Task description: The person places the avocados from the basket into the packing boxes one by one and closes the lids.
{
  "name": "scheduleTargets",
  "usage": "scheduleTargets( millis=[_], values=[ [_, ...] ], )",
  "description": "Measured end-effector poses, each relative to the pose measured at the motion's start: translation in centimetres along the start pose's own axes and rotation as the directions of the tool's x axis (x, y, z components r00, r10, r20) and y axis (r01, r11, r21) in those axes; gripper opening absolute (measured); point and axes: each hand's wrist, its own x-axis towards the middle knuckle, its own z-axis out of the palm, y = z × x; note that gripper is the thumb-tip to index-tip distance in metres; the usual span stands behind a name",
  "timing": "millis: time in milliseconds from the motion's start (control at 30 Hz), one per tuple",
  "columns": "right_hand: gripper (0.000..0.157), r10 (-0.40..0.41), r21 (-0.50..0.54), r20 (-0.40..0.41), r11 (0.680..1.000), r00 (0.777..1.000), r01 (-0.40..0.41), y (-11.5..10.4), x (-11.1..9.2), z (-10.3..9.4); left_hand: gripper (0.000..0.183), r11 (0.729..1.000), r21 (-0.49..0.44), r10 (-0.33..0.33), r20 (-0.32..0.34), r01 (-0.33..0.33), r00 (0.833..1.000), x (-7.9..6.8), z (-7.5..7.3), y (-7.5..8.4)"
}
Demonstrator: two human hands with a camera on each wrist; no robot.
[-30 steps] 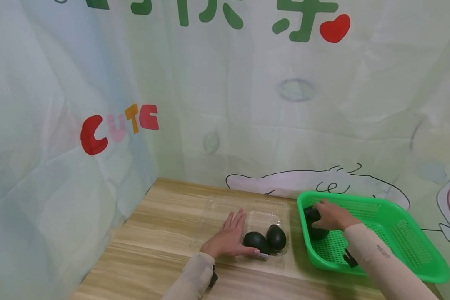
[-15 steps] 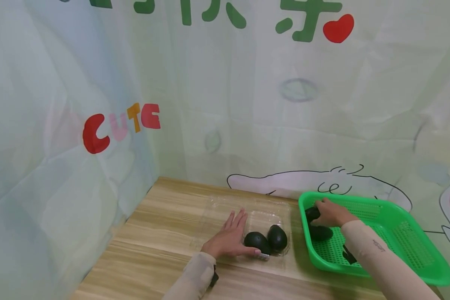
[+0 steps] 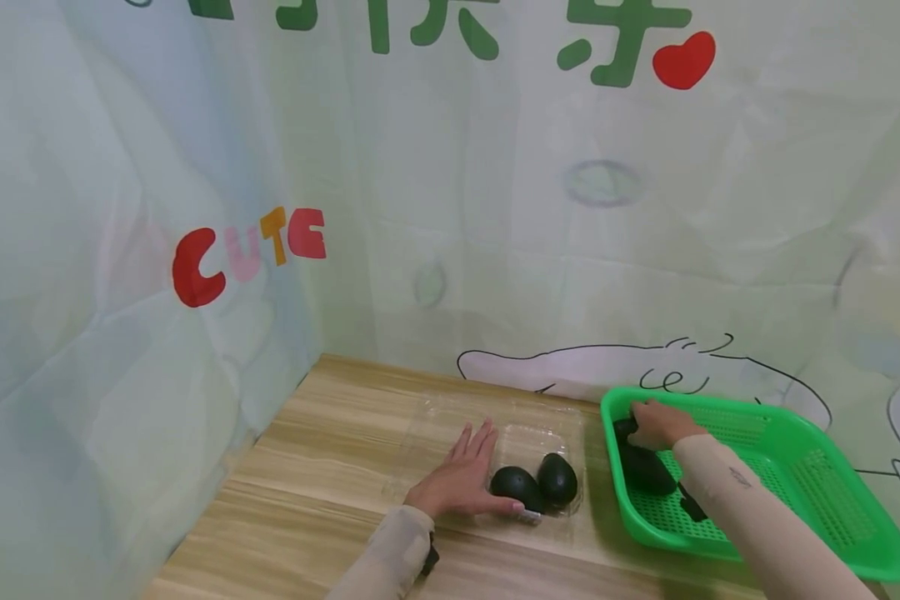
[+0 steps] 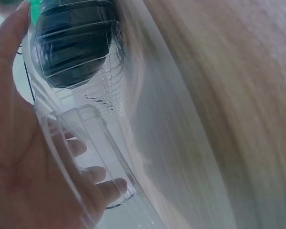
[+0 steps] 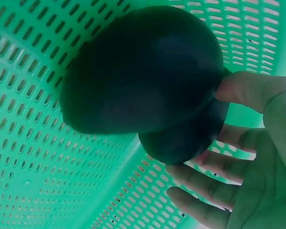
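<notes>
Two dark avocados [image 3: 516,487] sit side by side in the front part of a clear plastic clamshell box [image 3: 531,437]. My left hand [image 3: 457,483] rests on the left edge of that box, fingers spread and thumb along its front. In the left wrist view, some fingers show through the clear plastic. Inside the green basket [image 3: 832,492], my right hand [image 3: 660,425] holds a dark avocado [image 5: 181,138] between thumb and fingers at the left end. Another avocado [image 3: 647,472] lies in front of it and partly covers it in the right wrist view.
The wooden table [image 3: 330,442] carries the box and, to its right, the basket. The box's clear lid lies folded out to the left, under the left hand. A printed cloth [image 3: 510,250] hangs behind and at the left.
The front avocado in the basket has shifted and turned, now lying slanted toward the front right. My right hand has moved slightly among the avocados. The left hand stays in place.
</notes>
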Motion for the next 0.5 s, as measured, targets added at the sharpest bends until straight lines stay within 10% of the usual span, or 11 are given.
scheduleTargets(
  millis=[500],
  values=[
    [0.047,0.034,0.083,0.083,0.996,0.996,-0.041,-0.2,0.8,2.1,0.127,1.0,-0.016,-0.008,0.01,0.008,1.0,0.0,0.1,-0.1]
  ],
)
